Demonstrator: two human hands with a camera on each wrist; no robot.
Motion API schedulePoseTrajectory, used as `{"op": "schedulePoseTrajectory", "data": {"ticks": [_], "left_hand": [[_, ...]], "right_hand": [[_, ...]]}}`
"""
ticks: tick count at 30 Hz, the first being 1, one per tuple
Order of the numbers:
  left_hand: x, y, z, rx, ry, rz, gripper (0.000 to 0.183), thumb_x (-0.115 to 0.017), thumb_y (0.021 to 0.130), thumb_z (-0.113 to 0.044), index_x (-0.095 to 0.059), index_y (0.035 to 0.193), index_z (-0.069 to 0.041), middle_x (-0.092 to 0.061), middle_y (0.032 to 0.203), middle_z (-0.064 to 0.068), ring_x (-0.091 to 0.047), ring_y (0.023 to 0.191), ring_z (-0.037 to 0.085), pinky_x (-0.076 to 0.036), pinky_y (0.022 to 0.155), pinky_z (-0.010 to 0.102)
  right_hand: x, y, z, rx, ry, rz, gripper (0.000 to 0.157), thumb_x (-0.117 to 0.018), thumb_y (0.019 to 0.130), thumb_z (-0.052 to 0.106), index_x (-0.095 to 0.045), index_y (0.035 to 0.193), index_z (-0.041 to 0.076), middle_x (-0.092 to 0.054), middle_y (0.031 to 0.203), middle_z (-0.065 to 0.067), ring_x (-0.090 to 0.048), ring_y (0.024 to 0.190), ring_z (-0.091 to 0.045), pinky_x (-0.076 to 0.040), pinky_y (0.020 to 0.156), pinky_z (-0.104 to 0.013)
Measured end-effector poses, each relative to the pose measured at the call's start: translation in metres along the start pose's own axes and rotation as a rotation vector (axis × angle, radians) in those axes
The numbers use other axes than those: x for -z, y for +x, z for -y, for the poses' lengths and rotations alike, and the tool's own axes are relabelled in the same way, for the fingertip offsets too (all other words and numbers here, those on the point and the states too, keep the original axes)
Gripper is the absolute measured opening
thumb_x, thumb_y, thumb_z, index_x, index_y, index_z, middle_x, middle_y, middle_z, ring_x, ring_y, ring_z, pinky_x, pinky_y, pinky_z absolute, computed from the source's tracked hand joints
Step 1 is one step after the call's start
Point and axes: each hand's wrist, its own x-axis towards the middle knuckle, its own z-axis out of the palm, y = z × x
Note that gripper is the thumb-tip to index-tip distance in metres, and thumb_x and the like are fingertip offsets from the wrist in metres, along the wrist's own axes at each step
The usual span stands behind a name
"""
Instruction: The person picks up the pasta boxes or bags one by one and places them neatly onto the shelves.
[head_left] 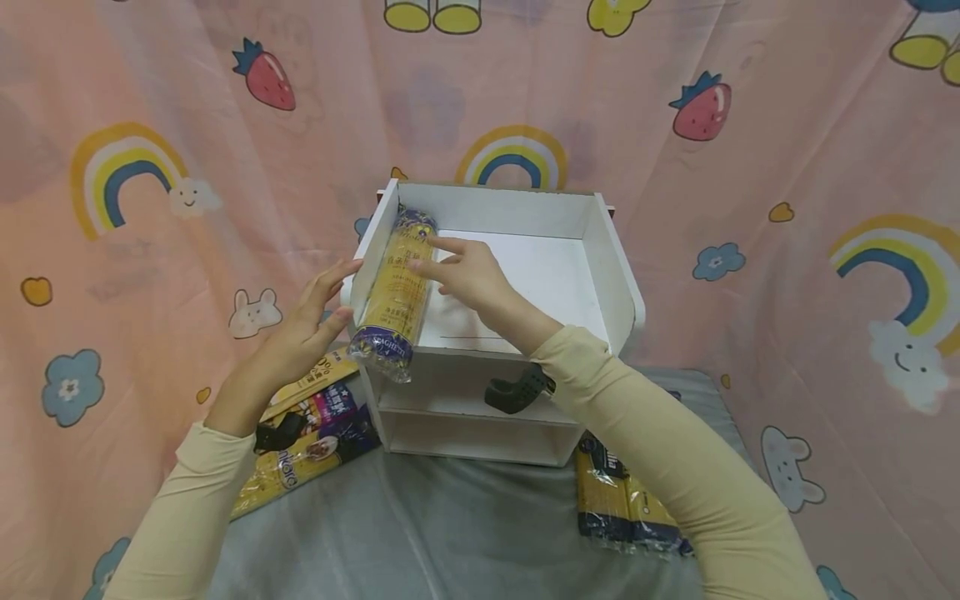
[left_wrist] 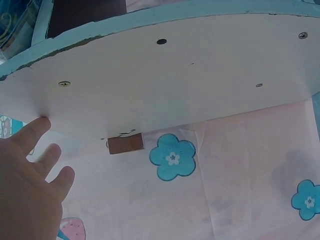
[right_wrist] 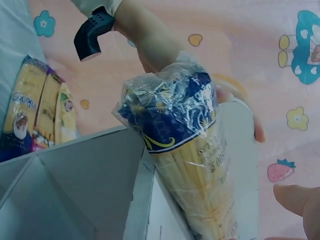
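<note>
A yellow pack of spaghetti (head_left: pixel 397 292) with dark blue ends lies in the top tray of a white shelf unit (head_left: pixel 517 212), along its left wall. Its near end sticks out over the front edge. My right hand (head_left: pixel 476 279) touches the pack's right side with extended fingers; the right wrist view shows its clear wrapper and blue end band (right_wrist: pixel 180 125) up close. My left hand (head_left: pixel 300 333) is outside the unit's left wall, fingers spread. In the left wrist view, a fingertip touches the white side panel (left_wrist: pixel 175 70).
Several pasta packs (head_left: pixel 315 450) lie on the grey cloth (head_left: pixel 465 533) left of the unit. More yellow packs (head_left: pixel 630 508) lie to its right, partly behind my right sleeve. Two lower compartments (head_left: pixel 472 433) face forward. A pink patterned curtain (head_left: pixel 315 167) hangs behind.
</note>
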Motion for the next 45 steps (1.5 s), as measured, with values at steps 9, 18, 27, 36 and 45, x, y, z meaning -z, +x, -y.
{"op": "schedulePoseTrajectory", "data": {"ticks": [9,18,27,36,45], "left_hand": [[0.0,0.0,0.001,-0.004,-0.002,-0.003,0.057,-0.031,0.107,-0.043,-0.009,0.158,-0.032,-0.002,0.167,0.012,-0.019,0.148,0.053,-0.023,0.106,0.081],[0.001,-0.001,0.002,0.0,-0.001,-0.004,0.056,-0.032,0.108,-0.04,-0.009,0.158,-0.033,-0.002,0.167,0.011,-0.019,0.149,0.051,-0.021,0.108,0.08],[0.0,0.0,0.002,-0.006,0.007,-0.003,0.055,-0.032,0.108,-0.038,-0.01,0.158,-0.033,-0.003,0.167,0.011,-0.022,0.148,0.05,-0.023,0.108,0.079],[0.0,0.001,0.002,0.0,0.015,-0.002,0.055,-0.032,0.108,-0.04,-0.01,0.158,-0.033,-0.003,0.168,0.01,-0.023,0.149,0.049,-0.025,0.106,0.08],[0.0,0.0,0.003,-0.004,0.013,-0.003,0.055,-0.031,0.108,-0.039,-0.01,0.158,-0.033,-0.004,0.167,0.013,-0.022,0.149,0.049,-0.029,0.106,0.078]], "right_hand": [[0.032,-0.017,0.01,0.065,0.044,0.015,0.064,-0.068,0.093,0.036,-0.042,0.151,0.026,-0.054,0.147,-0.009,-0.063,0.121,-0.033,-0.04,0.114,-0.05],[0.082,-0.05,0.027,0.128,0.003,-0.012,0.061,-0.066,0.095,0.036,-0.042,0.15,0.031,-0.058,0.143,-0.007,-0.064,0.119,-0.028,-0.034,0.12,-0.047],[0.135,-0.081,0.02,0.131,-0.036,-0.117,0.067,-0.066,0.092,0.046,-0.038,0.152,0.035,-0.044,0.154,-0.01,-0.059,0.126,-0.029,-0.025,0.124,-0.049],[0.192,-0.091,-0.022,0.191,-0.081,-0.262,0.066,-0.064,0.092,0.048,-0.035,0.151,0.041,-0.045,0.148,-0.007,-0.064,0.097,0.004,-0.011,0.123,-0.063],[0.226,-0.098,-0.085,0.158,-0.15,-0.338,0.062,-0.059,0.096,0.045,-0.029,0.151,0.048,-0.046,0.143,-0.001,-0.058,0.095,0.014,-0.02,0.12,-0.062]]}}
